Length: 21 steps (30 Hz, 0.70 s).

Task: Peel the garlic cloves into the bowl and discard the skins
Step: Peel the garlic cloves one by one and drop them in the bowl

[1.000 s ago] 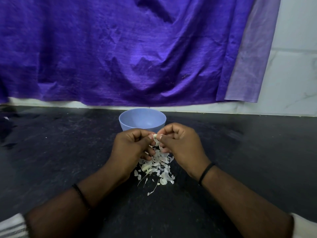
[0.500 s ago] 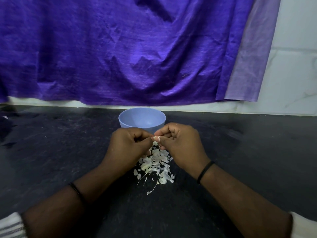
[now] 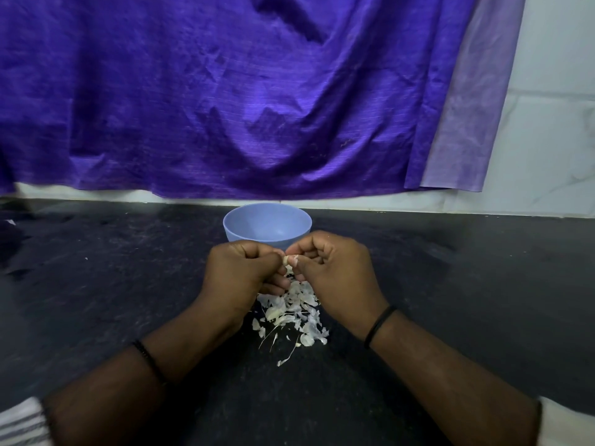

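I have the garlic clove (image 3: pixel 286 260) pinched between both hands just in front of the blue bowl (image 3: pixel 267 225), above the heap of skins (image 3: pixel 291 312) on the dark counter (image 3: pixel 450 284). My left hand (image 3: pixel 244 272) is curled closed on one end; my right hand (image 3: pixel 335 268) nips the other with thumb and forefinger. The clove is small, light and firm, likely slick once bare, so I'd grip its ends. The skin is papery and tears easily.
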Tool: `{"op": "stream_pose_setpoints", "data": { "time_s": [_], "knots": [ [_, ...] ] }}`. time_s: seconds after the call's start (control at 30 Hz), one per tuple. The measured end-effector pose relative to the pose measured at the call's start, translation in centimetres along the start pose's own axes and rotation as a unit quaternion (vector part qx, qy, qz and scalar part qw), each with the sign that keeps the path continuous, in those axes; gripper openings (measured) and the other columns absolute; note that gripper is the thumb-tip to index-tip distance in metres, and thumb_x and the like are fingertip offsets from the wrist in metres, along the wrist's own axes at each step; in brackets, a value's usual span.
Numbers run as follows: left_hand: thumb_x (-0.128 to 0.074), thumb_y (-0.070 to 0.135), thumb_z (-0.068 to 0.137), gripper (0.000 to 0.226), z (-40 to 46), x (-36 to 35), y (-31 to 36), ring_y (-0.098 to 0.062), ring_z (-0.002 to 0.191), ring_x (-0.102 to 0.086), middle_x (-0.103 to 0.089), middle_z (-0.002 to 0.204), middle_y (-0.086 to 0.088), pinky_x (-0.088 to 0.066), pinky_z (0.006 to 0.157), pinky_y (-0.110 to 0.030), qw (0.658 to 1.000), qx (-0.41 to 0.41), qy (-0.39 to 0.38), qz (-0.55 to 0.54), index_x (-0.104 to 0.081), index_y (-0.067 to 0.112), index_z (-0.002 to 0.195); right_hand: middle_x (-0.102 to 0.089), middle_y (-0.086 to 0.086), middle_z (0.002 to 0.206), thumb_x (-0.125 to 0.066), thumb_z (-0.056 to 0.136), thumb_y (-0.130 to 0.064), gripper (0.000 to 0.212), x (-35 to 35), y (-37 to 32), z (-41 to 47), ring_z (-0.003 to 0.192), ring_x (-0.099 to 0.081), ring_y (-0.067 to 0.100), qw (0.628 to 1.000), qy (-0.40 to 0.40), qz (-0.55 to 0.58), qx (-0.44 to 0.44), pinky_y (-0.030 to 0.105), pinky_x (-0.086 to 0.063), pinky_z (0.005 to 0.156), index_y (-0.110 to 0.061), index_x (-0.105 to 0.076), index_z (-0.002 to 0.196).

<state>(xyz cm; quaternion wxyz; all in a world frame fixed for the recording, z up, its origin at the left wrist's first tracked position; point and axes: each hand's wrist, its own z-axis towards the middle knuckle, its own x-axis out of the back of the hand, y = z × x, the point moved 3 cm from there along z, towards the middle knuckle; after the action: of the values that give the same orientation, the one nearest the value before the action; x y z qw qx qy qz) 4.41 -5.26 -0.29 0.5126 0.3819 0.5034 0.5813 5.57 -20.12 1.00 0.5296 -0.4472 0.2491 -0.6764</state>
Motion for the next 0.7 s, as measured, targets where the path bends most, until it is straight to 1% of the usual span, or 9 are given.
{"op": "stream_pose_setpoints", "data": {
  "time_s": [0.1, 0.23, 0.33, 0.4, 0.53, 0.63, 0.7],
  "knots": [
    [-0.063, -0.003, 0.091, 0.014, 0.03, -0.20, -0.11, -0.022, 0.050, -0.063, -0.065, 0.060, -0.016, -0.056, 0.050, -0.029, 1.000, 0.012, -0.008, -0.016, -0.068, -0.005, 0.079, -0.073, -0.004, 0.071, -0.074, 0.086, -0.002, 0.014, 0.04, 0.03, 0.07, 0.067, -0.070, 0.008, 0.999, -0.003, 0.047, -0.023, 0.024, -0.060, 0.067, -0.016, -0.074, 0.083],
    [-0.057, 0.002, 0.096, 0.016, 0.16, -0.55, -0.30, -0.020, 0.049, -0.058, -0.061, 0.060, -0.013, -0.054, 0.049, -0.029, 0.997, 0.049, -0.035, -0.051, -0.063, -0.012, 0.093, -0.073, 0.004, 0.073, -0.070, 0.089, 0.000, 0.009, -0.01, 0.27, 0.16, 0.069, -0.069, 0.015, 0.989, -0.025, 0.132, -0.055, 0.031, -0.061, 0.070, -0.008, -0.072, 0.088],
    [-0.052, 0.003, 0.098, 0.015, 0.03, -0.55, -0.14, -0.020, 0.051, -0.058, -0.060, 0.063, -0.011, -0.053, 0.048, -0.030, 0.997, 0.043, -0.048, -0.041, -0.062, -0.008, 0.096, -0.073, 0.015, 0.078, -0.070, 0.089, 0.001, 0.006, -0.03, 0.29, 0.13, 0.069, -0.069, 0.018, 0.980, -0.031, 0.180, -0.079, 0.028, -0.061, 0.068, -0.005, -0.070, 0.090],
    [-0.051, 0.002, 0.098, 0.014, -0.12, -0.48, 0.08, -0.020, 0.054, -0.059, -0.060, 0.069, -0.013, -0.052, 0.048, -0.031, 0.998, 0.026, -0.049, -0.020, -0.062, -0.004, 0.094, -0.073, 0.016, 0.077, -0.070, 0.088, 0.003, 0.007, 0.14, 0.25, 0.17, 0.068, -0.069, 0.018, 0.976, -0.023, 0.195, -0.090, 0.026, -0.060, 0.065, -0.003, -0.069, 0.090],
    [-0.052, 0.004, 0.099, 0.013, -0.42, -0.50, 0.39, -0.020, 0.056, -0.059, -0.060, 0.073, -0.010, -0.049, 0.046, -0.031, 0.998, -0.024, -0.060, 0.015, -0.063, -0.002, 0.095, -0.073, 0.015, 0.078, -0.072, 0.087, 0.003, 0.010, 0.44, 0.28, 0.25, 0.068, -0.070, 0.017, 0.985, -0.011, 0.156, -0.072, 0.028, -0.061, 0.067, -0.007, -0.070, 0.086],
    [-0.059, 0.002, 0.096, 0.008, -0.33, -0.23, 0.60, -0.021, 0.057, -0.061, -0.064, 0.072, -0.011, -0.052, 0.046, -0.031, 0.993, -0.080, -0.061, 0.064, -0.066, 0.001, 0.092, -0.074, 0.007, 0.076, -0.074, 0.086, 0.001, 0.018, 0.52, 0.29, 0.28, 0.070, -0.071, 0.016, 0.996, -0.008, 0.086, -0.035, 0.031, -0.062, 0.070, -0.016, -0.071, 0.081],
    [-0.064, -0.001, 0.092, 0.007, -0.10, 0.17, 0.70, -0.021, 0.057, -0.063, -0.067, 0.070, -0.014, -0.054, 0.047, -0.030, 0.988, -0.101, -0.062, 0.099, -0.068, 0.002, 0.088, -0.073, 0.002, 0.075, -0.075, 0.085, -0.001, 0.018, 0.65, 0.26, 0.28, 0.070, -0.071, 0.014, 0.999, -0.007, 0.045, -0.017, 0.031, -0.062, 0.070, -0.018, -0.071, 0.080]
  ]
}}
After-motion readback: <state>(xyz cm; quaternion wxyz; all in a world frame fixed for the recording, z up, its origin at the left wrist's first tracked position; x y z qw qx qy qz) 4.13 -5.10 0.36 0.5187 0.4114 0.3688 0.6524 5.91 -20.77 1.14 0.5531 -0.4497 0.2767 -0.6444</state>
